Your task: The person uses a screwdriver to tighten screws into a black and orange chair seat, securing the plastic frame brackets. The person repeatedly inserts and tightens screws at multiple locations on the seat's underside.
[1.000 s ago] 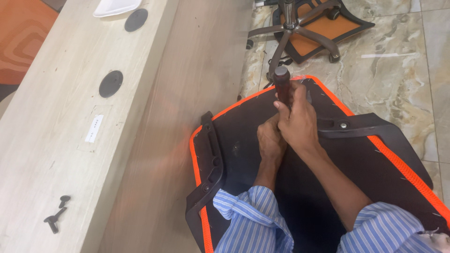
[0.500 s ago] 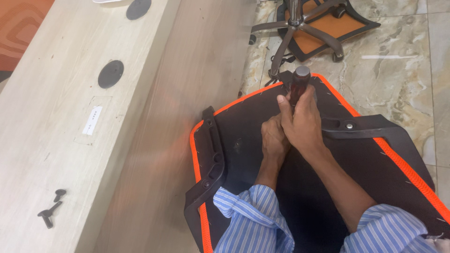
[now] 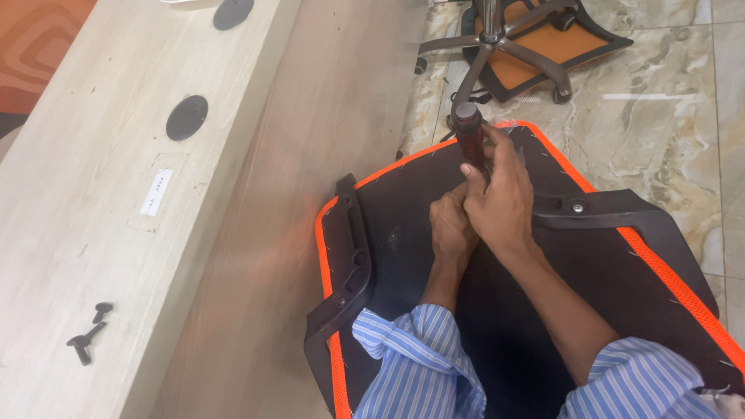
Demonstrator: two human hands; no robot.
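Since the frame half a second earlier, both hands have kept their place over the black seat pan while the dark tool handle now stands slightly more to the left beneath a shifted head view, with the bolts on the desk sliding toward the lower left corner. Seen from the head camera, the right hand (image 3: 500, 206) is clamped around the lower part of a screwdriver (image 3: 470, 138), whose dark reddish-brown handle with a rounded black cap rises upright above the fingers; the tip of the tool is hidden behind the hands. Just beside it and touching it, the left hand (image 3: 452, 229) is curled closed low against the tool's shaft, knuckles up, pressed on the chair seat (image 3: 403, 202). That seat lies upside down in front of the person, its black underside edged in bright orange mesh, with a black plastic armrest bracket (image 3: 349, 256) along its left edge and a second bracket (image 3: 621, 213), carrying a visible bolt head, along the right. Blue striped shirt sleeves (image 3: 419, 365) cover both forearms at the bottom of the view. To the left runs a pale wood-grain desk (image 3: 101, 233) with two round black cable caps (image 3: 187, 117), and three loose black bolts (image 3: 87, 335) lie near its lower end. Beyond the seat, on the marble floor (image 3: 667, 101), stands a five-star chair base (image 3: 504, 43) with castors, over an orange panel.
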